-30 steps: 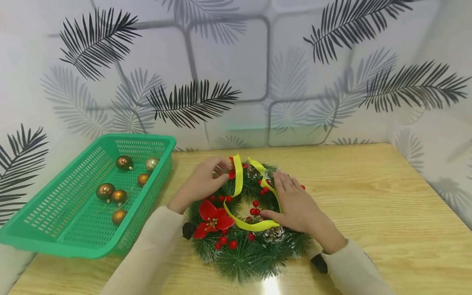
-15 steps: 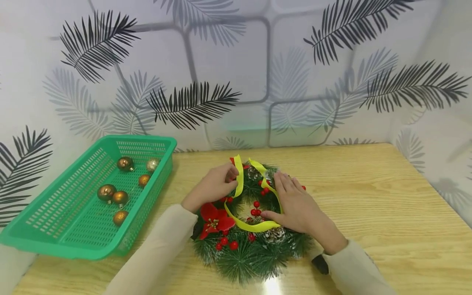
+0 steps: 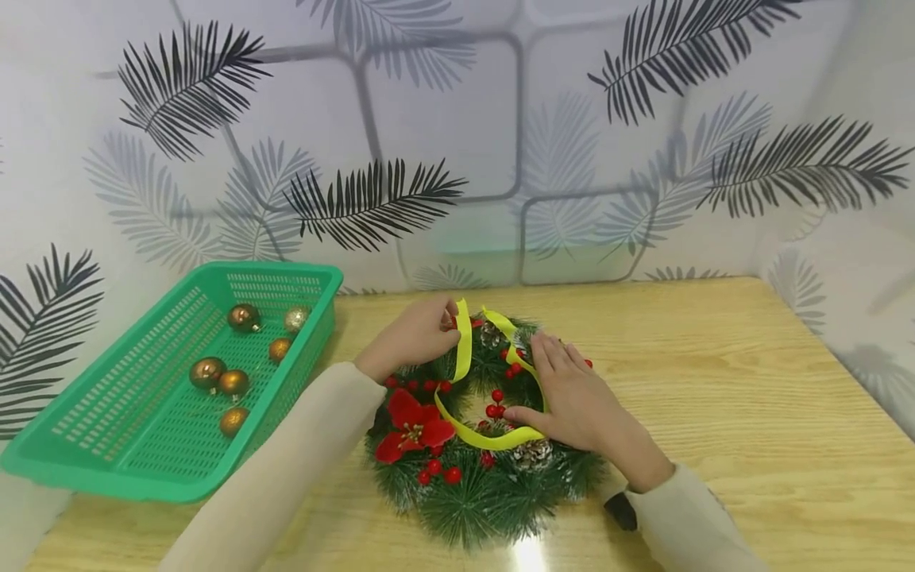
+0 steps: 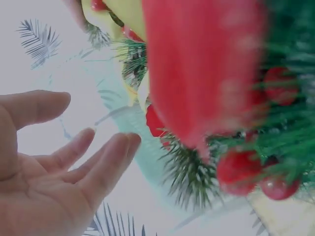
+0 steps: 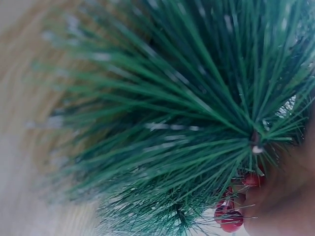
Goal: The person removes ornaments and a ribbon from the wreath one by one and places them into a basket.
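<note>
A green pine wreath (image 3: 468, 496) lies on the table, dressed with red berries (image 3: 452, 475), pine cones (image 3: 532, 453) and a red poinsettia (image 3: 407, 429). A yellow ribbon (image 3: 493, 438) loops loosely over its centre, both ends toward the far side. My left hand (image 3: 415, 338) hovers above the wreath's far left part, beside one ribbon end. In the left wrist view its fingers (image 4: 106, 167) are spread, with nothing between them. Flat on the wreath's right side rests my right hand (image 3: 575, 393), its thumb by the ribbon. Pine needles (image 5: 197, 108) fill most of the right wrist view.
A green plastic basket (image 3: 121, 486) stands at the left, holding several bronze, orange and gold baubles (image 3: 207, 372). The wooden table (image 3: 750, 413) extends to the right of the wreath. A wall covering with leaf patterns (image 3: 443, 119) rises behind the table.
My left hand has shifted right toward the ribbon end and then a little farther away from me, its forearm now off the poinsettia. The right hand has stayed in place on the wreath.
</note>
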